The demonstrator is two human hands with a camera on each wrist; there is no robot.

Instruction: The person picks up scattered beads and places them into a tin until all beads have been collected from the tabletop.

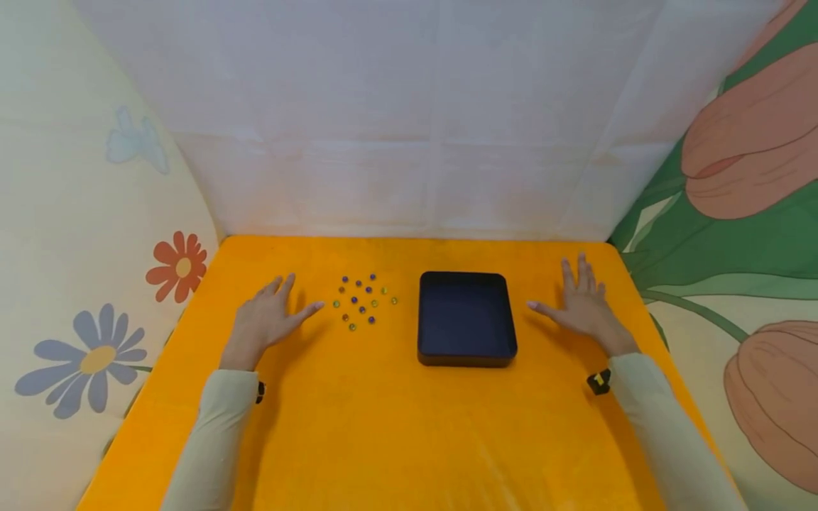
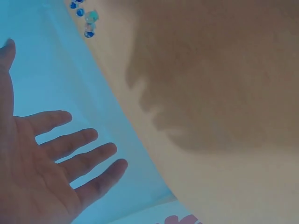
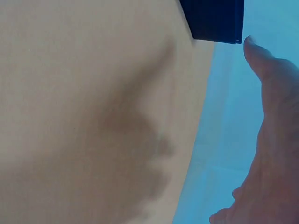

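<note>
Small glassy marbles (image 1: 354, 300) lie in a loose scatter on the surface (image 1: 358, 433), dark blue, green, yellow and amber; some sit just beside one another. At three o'clock from them, near: a square black tray (image 1: 466, 360), flat on the surface, its open top facing up. My left-wrist feed catches a few marbles toward eleven o'clock; the right-wrist feed catches one end of the tray toward one.

Left hand (image 1: 265, 321): roughly nine o'clock from the marbles, fingers and thumb spread, thumb tip nearest the scatter and apart from it. Right hand (image 1: 584, 312): three o'clock from the tray, likewise spread, thumb toward the tray but apart. Both are raised, shadows thrown on the surface.

Pale sleeves (image 1: 224, 411) reach in from seven and five o'clock, a dark wrist device (image 1: 598, 382) at the right cuff. In my head feed the surface reads orange. White backdrop (image 1: 383, 142) at twelve. Printed cloth both sides: red flower (image 1: 183, 267) and blue-grey flower (image 1: 99, 360) toward nine, pink tulips (image 1: 754, 149) toward three.
</note>
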